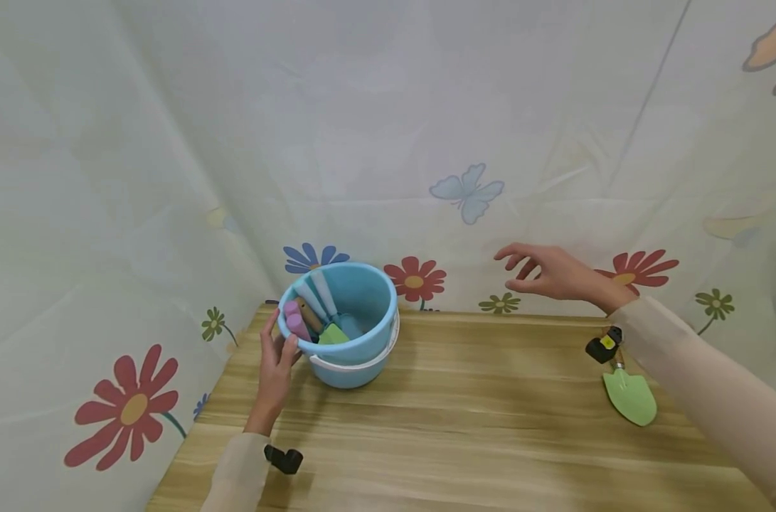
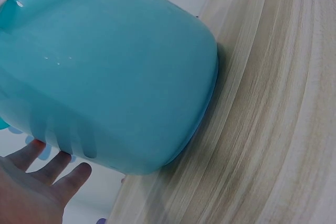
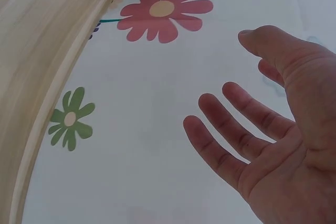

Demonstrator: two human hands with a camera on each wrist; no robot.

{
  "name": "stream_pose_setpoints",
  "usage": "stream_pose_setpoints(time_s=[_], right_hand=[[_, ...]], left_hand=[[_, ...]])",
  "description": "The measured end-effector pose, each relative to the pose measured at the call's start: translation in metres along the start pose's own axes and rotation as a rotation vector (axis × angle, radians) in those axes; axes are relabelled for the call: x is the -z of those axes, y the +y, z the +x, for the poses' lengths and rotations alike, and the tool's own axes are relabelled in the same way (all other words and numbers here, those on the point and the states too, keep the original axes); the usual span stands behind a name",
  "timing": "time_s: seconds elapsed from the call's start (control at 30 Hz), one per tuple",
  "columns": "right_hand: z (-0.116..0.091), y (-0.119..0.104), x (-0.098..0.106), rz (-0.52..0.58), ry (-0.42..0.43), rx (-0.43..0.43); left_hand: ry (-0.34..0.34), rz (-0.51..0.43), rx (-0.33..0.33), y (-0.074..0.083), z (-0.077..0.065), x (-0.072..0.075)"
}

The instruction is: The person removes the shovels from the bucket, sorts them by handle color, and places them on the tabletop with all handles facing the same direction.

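A light blue bucket [image 1: 346, 363] with a white handle stands on the wooden table. My left hand [image 1: 276, 370] rests against its left side, thumb near the rim. In the left wrist view, the spread fingers [image 2: 71, 179] touch the bucket wall with their tips. Inside the bucket are two pale blue handles [image 1: 324, 293], purple handles [image 1: 297, 325], a brown handle [image 1: 309, 314] and a green piece [image 1: 333, 334]; their lower ends are hidden. My right hand [image 1: 548, 274] hovers over the table's back edge, fingers loosely bent around nothing, as the right wrist view also shows.
A green hand trowel [image 1: 629, 397] lies at the table's right, its handle partly hidden by the right wrist's black camera [image 1: 602, 346]. A white curtain [image 1: 362, 142] printed with flowers and butterflies hangs behind and left of the wooden table [image 1: 464, 427].
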State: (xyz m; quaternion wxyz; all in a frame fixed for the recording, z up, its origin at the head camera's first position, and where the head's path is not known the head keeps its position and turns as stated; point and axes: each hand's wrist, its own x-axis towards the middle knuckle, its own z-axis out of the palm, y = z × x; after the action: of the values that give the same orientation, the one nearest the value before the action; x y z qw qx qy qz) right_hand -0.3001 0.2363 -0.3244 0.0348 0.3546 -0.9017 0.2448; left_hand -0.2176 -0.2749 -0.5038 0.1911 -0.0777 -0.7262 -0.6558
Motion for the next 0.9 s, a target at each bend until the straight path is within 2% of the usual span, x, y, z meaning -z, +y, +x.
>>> stream_pose_setpoints(time_s=[0.23, 0.9], right_hand=[[0.015, -0.013, 0.003, 0.033, -0.027, -0.016], [0.058, -0.043, 0.002, 0.069, -0.113, 0.016]], left_hand=[[-0.002, 0.009, -0.001, 0.0, 0.001, 0.001], [0.0, 0.023, 0.016, 0.001, -0.002, 0.002]])
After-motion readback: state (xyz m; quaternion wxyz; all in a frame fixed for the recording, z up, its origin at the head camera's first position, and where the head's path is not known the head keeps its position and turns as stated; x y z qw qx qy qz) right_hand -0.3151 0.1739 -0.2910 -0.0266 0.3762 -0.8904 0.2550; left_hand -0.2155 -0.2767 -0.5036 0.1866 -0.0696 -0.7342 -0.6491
